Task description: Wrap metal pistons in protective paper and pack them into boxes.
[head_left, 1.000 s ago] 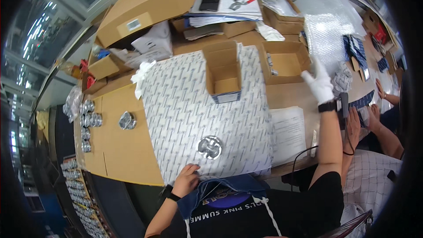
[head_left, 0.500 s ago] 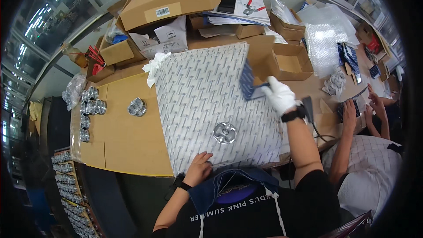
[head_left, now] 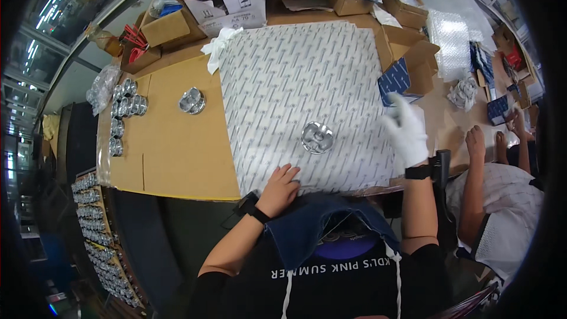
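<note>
My right hand [head_left: 407, 133], in a white glove, has its fingers apart and holds nothing. Its fingertips are just below a small blue printed carton [head_left: 394, 80], which sits at an open cardboard box [head_left: 423, 59]; whether they touch it I cannot tell. My bare left hand [head_left: 280, 192] lies with fingers stretched out on the near edge of the white patterned paper sheets [head_left: 295, 77]. Between the hands, nearer the left, a shiny metal piston [head_left: 318, 137] rests on the paper. Another piston [head_left: 192, 101] stands on the brown cardboard to the left.
Several pistons [head_left: 131, 105] cluster at the cardboard's left side, with racks of more pistons [head_left: 94, 218] below. White cloth [head_left: 221, 47] lies at the paper's far left corner. Cardboard boxes [head_left: 171, 26] line the back. At right, a co-worker's hands [head_left: 476, 142] are near a crumpled cloth [head_left: 462, 94].
My right hand has let go of the blue carton, now at the open cardboard box, and drawn back toward me. My left hand stays on the paper's edge. The whole view has shifted.
</note>
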`<state>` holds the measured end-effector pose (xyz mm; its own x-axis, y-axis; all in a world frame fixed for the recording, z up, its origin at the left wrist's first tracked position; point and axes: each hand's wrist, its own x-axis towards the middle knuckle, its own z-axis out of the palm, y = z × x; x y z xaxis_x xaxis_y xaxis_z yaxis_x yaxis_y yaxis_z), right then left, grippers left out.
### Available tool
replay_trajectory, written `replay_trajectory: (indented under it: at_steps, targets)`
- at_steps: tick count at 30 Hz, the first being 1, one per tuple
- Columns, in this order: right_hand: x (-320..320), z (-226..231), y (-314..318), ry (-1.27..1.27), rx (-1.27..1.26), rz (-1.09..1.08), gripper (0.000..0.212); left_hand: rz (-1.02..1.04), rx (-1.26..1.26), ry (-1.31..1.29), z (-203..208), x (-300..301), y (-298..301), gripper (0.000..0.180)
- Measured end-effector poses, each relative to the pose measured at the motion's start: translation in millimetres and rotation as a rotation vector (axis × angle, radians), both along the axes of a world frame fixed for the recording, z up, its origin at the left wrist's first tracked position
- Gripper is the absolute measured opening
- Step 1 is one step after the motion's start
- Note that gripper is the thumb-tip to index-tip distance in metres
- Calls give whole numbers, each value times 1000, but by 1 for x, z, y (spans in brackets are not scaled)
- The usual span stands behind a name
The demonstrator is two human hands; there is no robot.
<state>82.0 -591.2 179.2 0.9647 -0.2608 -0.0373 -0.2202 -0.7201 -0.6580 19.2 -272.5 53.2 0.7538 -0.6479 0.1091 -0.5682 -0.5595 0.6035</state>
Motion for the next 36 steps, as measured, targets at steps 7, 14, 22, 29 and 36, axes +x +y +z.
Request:
replay_trajectory:
  at_steps: [7,14,22,29,36]
  targets:
    - [-4,-89,117,-297,-560,430,45,56,26,-160,8,-7,-7,13]
    - [-4,-65,127,94,-540,430,26,117,126,-139,27,-19,-2,19]
    - [-39,-59,101,442,703,175,32,57,117,-173,47,-21,-9,7]
    - [-50,-59,105,575,760,171,33,55,204,-282,72,-9,-13,3]
    - [-33,-87,83,498,163,437,42,174,267,18,84,13,-46,16]
